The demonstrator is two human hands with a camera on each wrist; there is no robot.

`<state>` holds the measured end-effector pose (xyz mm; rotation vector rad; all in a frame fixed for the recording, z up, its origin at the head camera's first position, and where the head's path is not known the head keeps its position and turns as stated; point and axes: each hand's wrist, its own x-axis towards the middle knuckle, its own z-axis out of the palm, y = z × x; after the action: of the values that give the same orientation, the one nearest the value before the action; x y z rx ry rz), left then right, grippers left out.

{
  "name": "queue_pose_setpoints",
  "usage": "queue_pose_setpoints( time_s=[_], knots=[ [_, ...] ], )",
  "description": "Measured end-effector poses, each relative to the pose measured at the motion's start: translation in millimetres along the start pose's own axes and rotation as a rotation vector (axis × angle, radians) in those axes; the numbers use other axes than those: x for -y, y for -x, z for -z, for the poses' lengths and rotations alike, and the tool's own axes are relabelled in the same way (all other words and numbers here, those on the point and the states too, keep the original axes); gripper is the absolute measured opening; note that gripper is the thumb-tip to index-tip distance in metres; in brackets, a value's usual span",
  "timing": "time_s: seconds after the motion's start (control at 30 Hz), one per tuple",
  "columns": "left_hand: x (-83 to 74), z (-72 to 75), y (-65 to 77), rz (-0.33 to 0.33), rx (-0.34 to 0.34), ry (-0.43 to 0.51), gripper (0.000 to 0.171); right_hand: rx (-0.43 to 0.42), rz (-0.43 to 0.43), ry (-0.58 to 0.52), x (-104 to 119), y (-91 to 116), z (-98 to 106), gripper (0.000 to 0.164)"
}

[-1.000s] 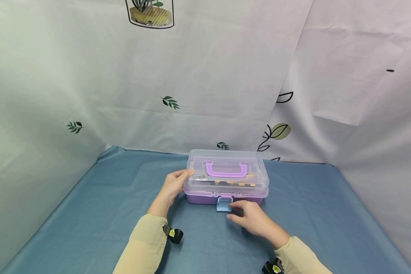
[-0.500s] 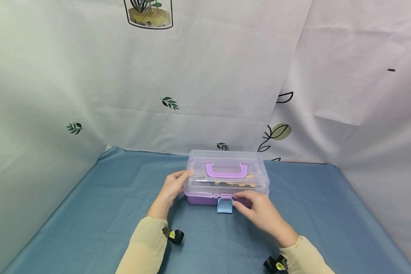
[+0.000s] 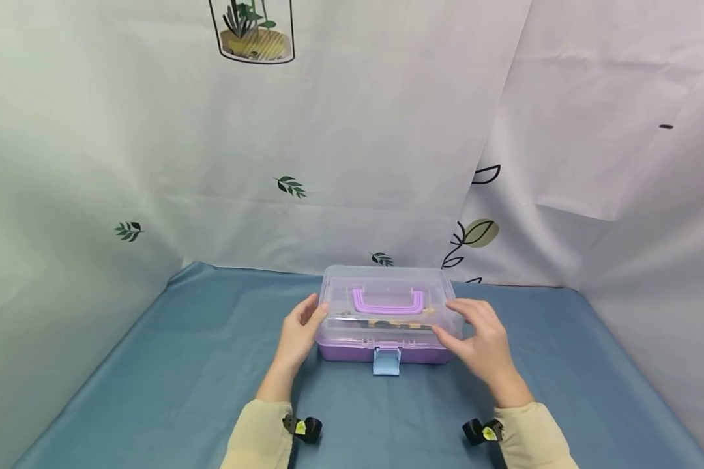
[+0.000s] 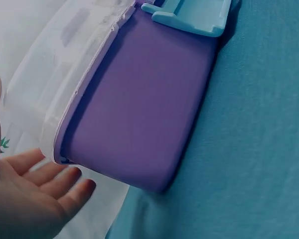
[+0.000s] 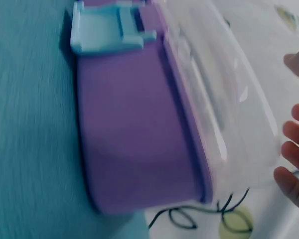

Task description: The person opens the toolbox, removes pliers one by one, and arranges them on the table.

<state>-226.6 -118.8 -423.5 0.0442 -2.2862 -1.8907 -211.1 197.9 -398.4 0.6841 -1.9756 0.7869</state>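
A purple storage box (image 3: 352,354) with a clear lid (image 3: 387,277) stands at the back of the table. On the lid lies a purple handle (image 3: 387,307); dark and yellow shapes show through the plastic. The light-blue latch (image 3: 386,362) on the front hangs folded down, and the lid sits on the base. My left hand (image 3: 296,333), its fingers extended, is at the box's left end, thumb by the lid's edge. My right hand (image 3: 484,339) spreads thumb and fingers at the lid's right front corner. In the right wrist view its fingertips (image 5: 295,130) are beside the lid.
Blue cloth (image 3: 223,345) covers the table around the box. A white printed curtain (image 3: 352,130) hangs close behind the box and along both sides. A black wrist camera (image 3: 309,430) is strapped to the left sleeve, another (image 3: 475,431) to the right.
My right hand has moved from the front latch up and right to the lid's right corner. My left hand stays at the left end, its fingers opened a little. The latch remains down.
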Motion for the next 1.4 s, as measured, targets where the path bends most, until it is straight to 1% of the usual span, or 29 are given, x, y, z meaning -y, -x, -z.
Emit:
queue_pose_setpoints(
  time_s=[0.03, 0.1, 0.2, 0.27, 0.33, 0.4, 0.57, 0.73, 0.93, 1.07, 1.17, 1.27, 1.4],
  knots=[
    [1.8, -0.6, 2.4, -0.024, 0.011, 0.013, 0.063, 0.015, -0.048, -0.011, -3.2, 2.5, 1.1, 0.057],
    [4.8, -1.4, 5.9, -0.063, 0.042, 0.032, 0.065, 0.070, -0.172, -0.037, -8.2, 7.4, 2.9, 0.062],
    [5.4, -1.9, 7.5, -0.098, 0.086, 0.032, 0.074, 0.208, -0.365, -0.071, -13.4, 11.1, 5.3, 0.082],
    [5.3, -1.8, 7.6, -0.095, 0.112, 0.010, 0.082, 0.306, -0.472, -0.094, -16.0, 12.0, 5.7, 0.094],
    [5.6, -2.1, 8.3, -0.089, 0.141, -0.013, 0.090, 0.385, -0.543, -0.125, -18.8, 13.0, 4.8, 0.100],
    [6.5, -2.5, 9.4, -0.084, 0.171, -0.030, 0.097, 0.433, -0.589, -0.157, -21.3, 14.8, 2.7, 0.104],
    [9.5, -2.5, 10.8, -0.106, 0.213, -0.038, 0.103, 0.500, -0.629, -0.187, -25.7, 18.9, -2.3, 0.107],
    [12.7, -2.8, 9.4, -0.124, 0.233, -0.060, 0.106, 0.538, -0.651, -0.176, -28.5, 21.9, -5.0, 0.110],
    [12.5, -2.7, 10.0, -0.084, 0.225, -0.107, 0.113, 0.561, -0.633, -0.172, -32.0, 27.1, -5.8, 0.109],
    [13.3, -1.1, 10.9, -0.056, 0.233, -0.129, 0.116, 0.575, -0.616, -0.153, -32.6, 29.5, -6.0, 0.105],
    [13.8, -0.2, 11.0, -0.045, 0.240, -0.131, 0.115, 0.583, -0.609, -0.151, -32.6, 29.7, -6.1, 0.103],
    [13.5, 0.1, 10.8, -0.045, 0.232, -0.123, 0.114, 0.585, -0.595, -0.159, -32.3, 28.5, -6.2, 0.103],
    [13.8, -0.1, 9.8, -0.041, 0.228, -0.123, 0.115, 0.592, -0.603, -0.166, -32.0, 27.1, -5.5, 0.104]
  ],
)
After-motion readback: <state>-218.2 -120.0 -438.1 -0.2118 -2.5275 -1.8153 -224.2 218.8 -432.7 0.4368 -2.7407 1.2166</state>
